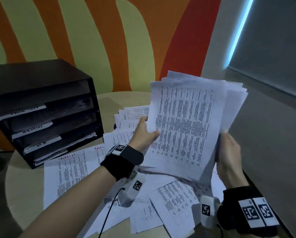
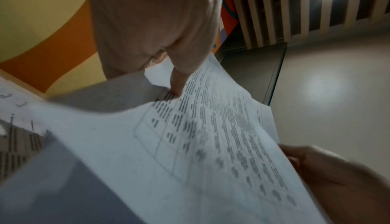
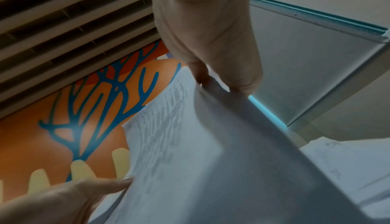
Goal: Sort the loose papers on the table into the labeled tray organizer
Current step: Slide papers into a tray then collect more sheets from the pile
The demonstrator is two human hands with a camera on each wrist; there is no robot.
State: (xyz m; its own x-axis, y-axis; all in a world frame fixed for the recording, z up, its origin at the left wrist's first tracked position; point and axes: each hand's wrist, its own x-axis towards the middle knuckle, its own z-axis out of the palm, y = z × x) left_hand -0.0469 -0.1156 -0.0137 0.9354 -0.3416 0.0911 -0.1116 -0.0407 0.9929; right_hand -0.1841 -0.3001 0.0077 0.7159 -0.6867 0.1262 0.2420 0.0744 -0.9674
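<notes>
A stack of printed papers [image 1: 186, 126] is lifted upright above the table, its front sheet covered by a text table. My left hand [image 1: 144, 133] pinches the stack's left edge, thumb on the front sheet [image 2: 190, 144]. My right hand [image 1: 228, 152] grips the right edge of the stack [image 3: 200, 144]. Loose papers [image 1: 169, 200] lie scattered below on the round table [image 1: 23, 186]. The black tray organizer [image 1: 46, 114] with several labeled shelves stands at the back left; some shelves hold sheets.
Two sheets headed "TASKLIST" in red [image 1: 70, 170] lie flat in front of the organizer. A cable [image 1: 109, 210] hangs from my left wrist over the papers. An orange and green wall rises behind the table; a grey wall stands to the right.
</notes>
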